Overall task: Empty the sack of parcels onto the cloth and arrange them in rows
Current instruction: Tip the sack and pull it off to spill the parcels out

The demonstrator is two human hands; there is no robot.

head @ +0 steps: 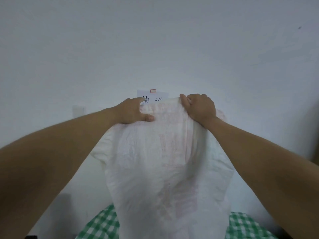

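Now up at arm's length: white woven sack [165, 161] filling the centre of the frame, hanging from its top edge down past the bottom of the frame. Left hand [133, 111] at centre left, fingers tucked behind the top hem, thumb pressed flat across the front, clamped on the fabric. Right hand [200, 107] just right of centre, curled into a tight fist around a bunched fold of the same edge. Green checked cloth [101, 225] peeking out at lower left and lower right, directly under the hanging bulk. No parcels in sight; whether any are already out cannot be told, with the sack blocking the middle of the cloth. Behind the hands, a paper sign [151, 97] taped to the pale wall [155, 40], half hidden.

Looks like the tipping step, with the held end probably the sack's bottom. For a clean dump: keep both grips firm and level, lift straight over the cloth, shake in short jerks so the contents slide down and land on the checks rather than off the sides. Risk: a lopsided lift spilling everything to one edge.
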